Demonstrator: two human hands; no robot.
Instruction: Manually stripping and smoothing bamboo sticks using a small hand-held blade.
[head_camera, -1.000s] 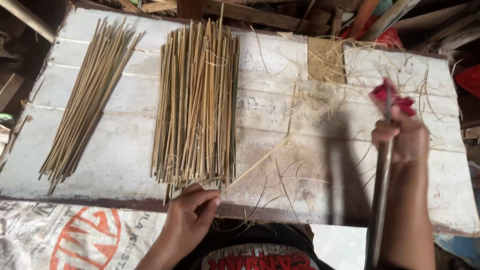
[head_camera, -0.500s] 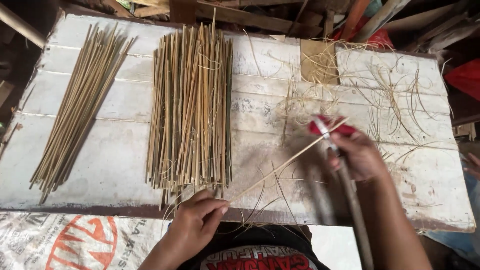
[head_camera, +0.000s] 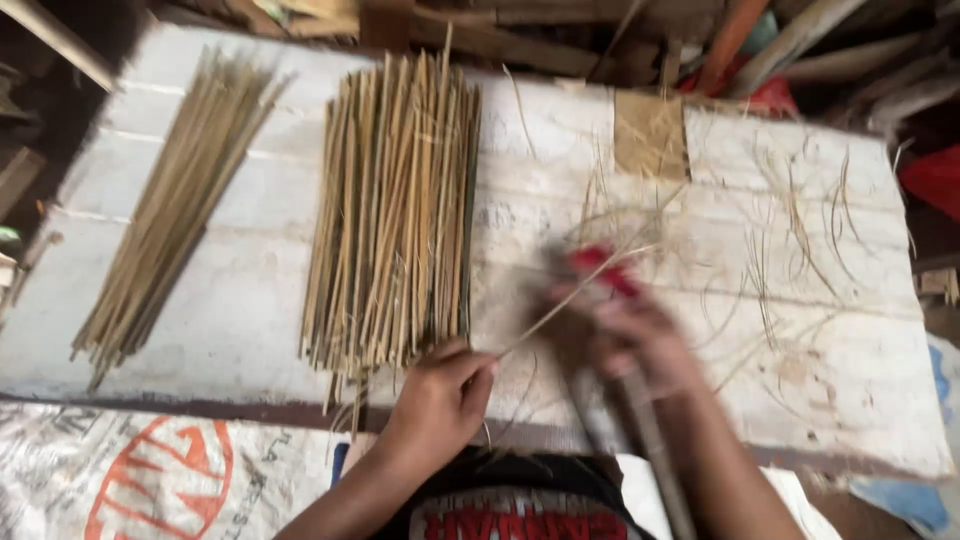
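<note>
My left hand (head_camera: 440, 395) pinches the near end of one thin bamboo stick (head_camera: 575, 295) that slants up and right over the white board (head_camera: 250, 300). My right hand (head_camera: 640, 335), blurred by motion, grips a long knife with a red-wrapped end (head_camera: 605, 268); its blade (head_camera: 640, 440) runs down toward me. The knife meets the stick close to my left hand. A wide pile of bamboo sticks (head_camera: 395, 210) lies just beyond my left hand.
A second, narrower pile of sticks (head_camera: 170, 230) lies slanted at the board's left. Thin shavings (head_camera: 800, 240) are scattered on the right half. A printed sack (head_camera: 130, 480) lies below the board's near edge; wood scraps (head_camera: 560, 30) line the far side.
My right hand with the knife has come from the right side of the board leftward and nearer, onto the stick. My left hand keeps its hold on the stick's near end.
</note>
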